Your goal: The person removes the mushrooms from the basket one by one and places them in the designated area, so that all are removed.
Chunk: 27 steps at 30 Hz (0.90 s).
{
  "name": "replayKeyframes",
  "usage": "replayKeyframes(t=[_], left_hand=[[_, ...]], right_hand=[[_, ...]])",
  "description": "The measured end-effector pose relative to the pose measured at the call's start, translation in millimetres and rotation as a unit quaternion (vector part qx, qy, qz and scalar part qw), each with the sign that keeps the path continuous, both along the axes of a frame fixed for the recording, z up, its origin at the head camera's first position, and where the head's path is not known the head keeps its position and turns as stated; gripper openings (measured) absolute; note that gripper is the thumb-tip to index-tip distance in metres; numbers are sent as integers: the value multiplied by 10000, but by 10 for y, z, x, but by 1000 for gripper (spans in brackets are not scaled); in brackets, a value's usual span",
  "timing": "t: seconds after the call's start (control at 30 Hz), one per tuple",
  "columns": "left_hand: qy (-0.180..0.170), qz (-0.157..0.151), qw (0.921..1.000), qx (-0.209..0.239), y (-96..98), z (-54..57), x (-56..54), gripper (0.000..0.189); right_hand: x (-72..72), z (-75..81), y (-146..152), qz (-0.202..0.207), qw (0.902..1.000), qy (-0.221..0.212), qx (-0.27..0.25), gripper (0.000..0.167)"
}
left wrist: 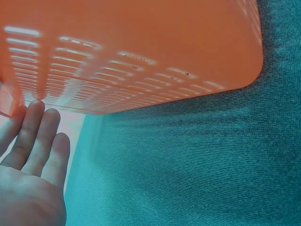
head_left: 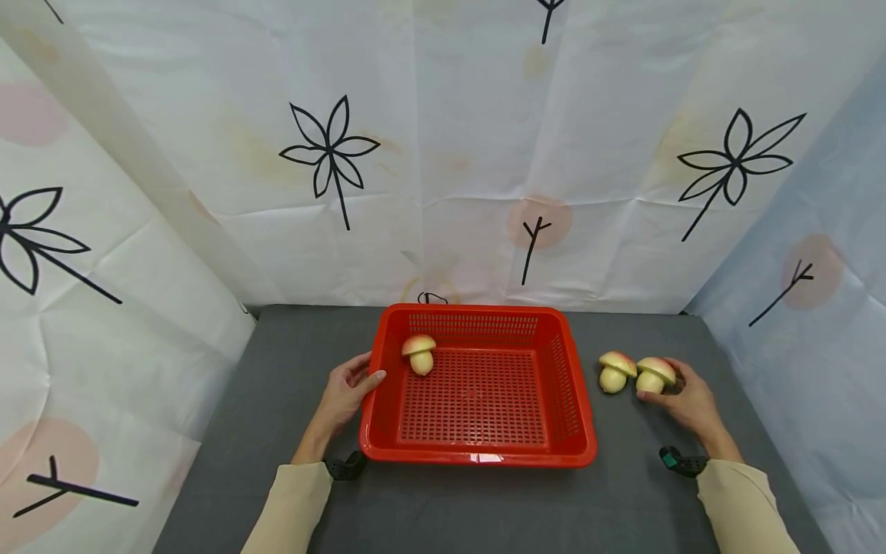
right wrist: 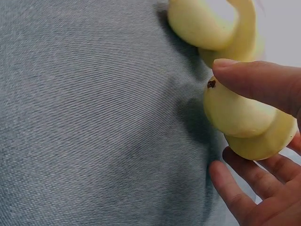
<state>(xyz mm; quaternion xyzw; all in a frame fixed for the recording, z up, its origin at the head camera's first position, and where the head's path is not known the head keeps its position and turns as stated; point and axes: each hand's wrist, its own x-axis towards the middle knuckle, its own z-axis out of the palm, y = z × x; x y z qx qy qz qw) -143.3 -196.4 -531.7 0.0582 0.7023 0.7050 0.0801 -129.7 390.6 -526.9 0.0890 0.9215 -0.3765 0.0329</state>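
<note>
A red plastic basket (head_left: 477,454) with slotted walls stands on the grey table. My left hand (head_left: 346,392) is at its left side, thumb over the rim and fingers against the outer wall; the fingers (left wrist: 47,136) look nearly straight in the left wrist view. Inside the basket, near its back left corner, lies a toy mushroom (head_left: 419,355) with a red-yellow cap. Right of the basket, my right hand (head_left: 685,396) holds a second mushroom (right wrist: 240,110) between thumb and fingers. A third mushroom (head_left: 616,372) lies just left of that one.
White cloth (head_left: 471,154) with printed leaves and twigs hangs behind the grey table (head_left: 484,508) and along both sides. A dark band with a camera is on each wrist.
</note>
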Motion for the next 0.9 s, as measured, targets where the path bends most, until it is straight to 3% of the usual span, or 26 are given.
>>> replayKeyframes(t=[0.9], left_hand=[[49,-15,10000,-7,7,2,9,56]], right_hand=[[-30,-60,-12,131,9993,258,247,96]])
